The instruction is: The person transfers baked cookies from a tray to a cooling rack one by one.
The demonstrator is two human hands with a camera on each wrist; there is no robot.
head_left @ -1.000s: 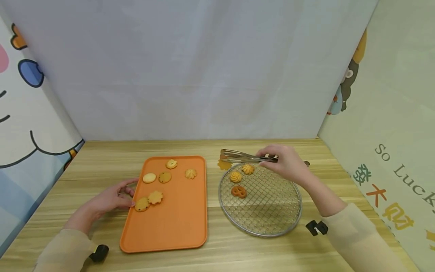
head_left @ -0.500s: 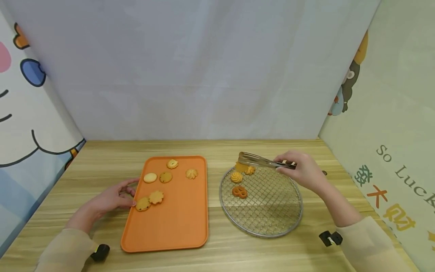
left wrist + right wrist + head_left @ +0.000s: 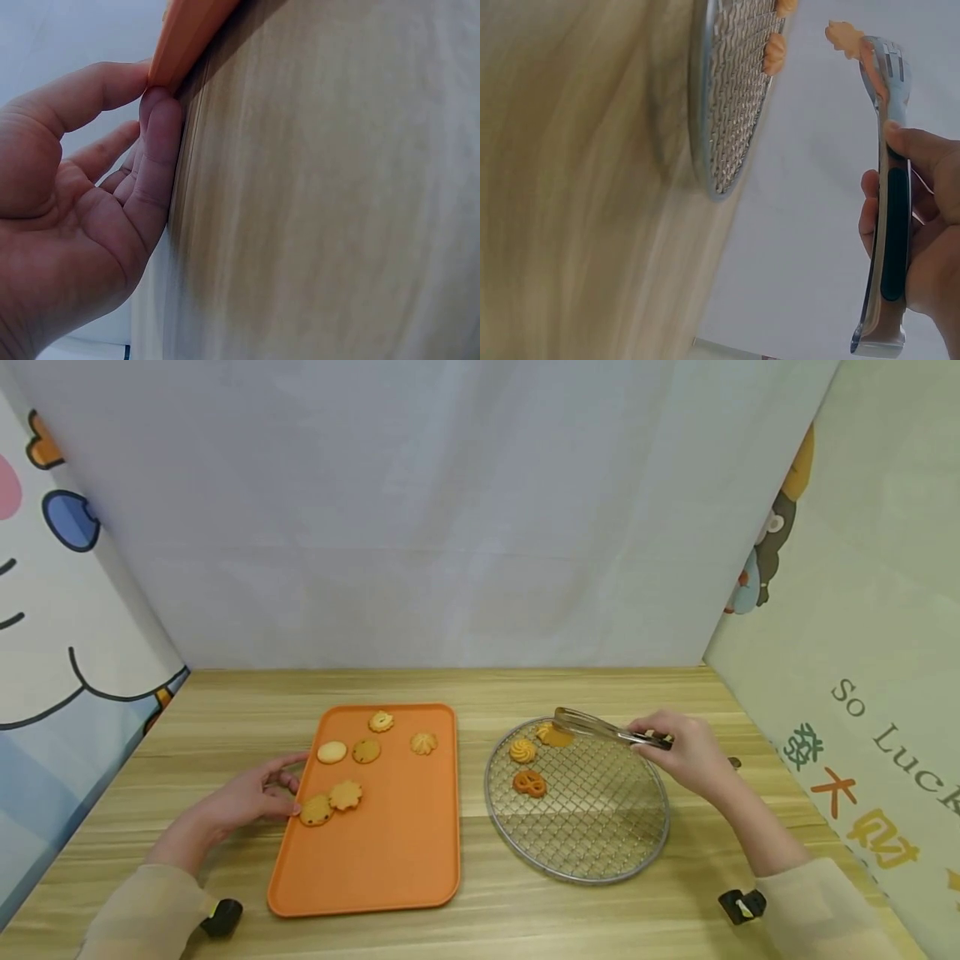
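The table (image 3: 480, 918) bears an orange tray (image 3: 397, 818) and wire rack (image 3: 585, 818).

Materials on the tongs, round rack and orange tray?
Tongs: polished metal, probably stainless steel, given the bright reflections; the dark handle inset could be plastic or rubber.
Round rack: satin-looking metal, by the grey rim and wire mesh; exact alloy unclear.
Orange tray: likely molded plastic, judging by uniform colour, rounded corners and low sheen; painted metal not ruled out.
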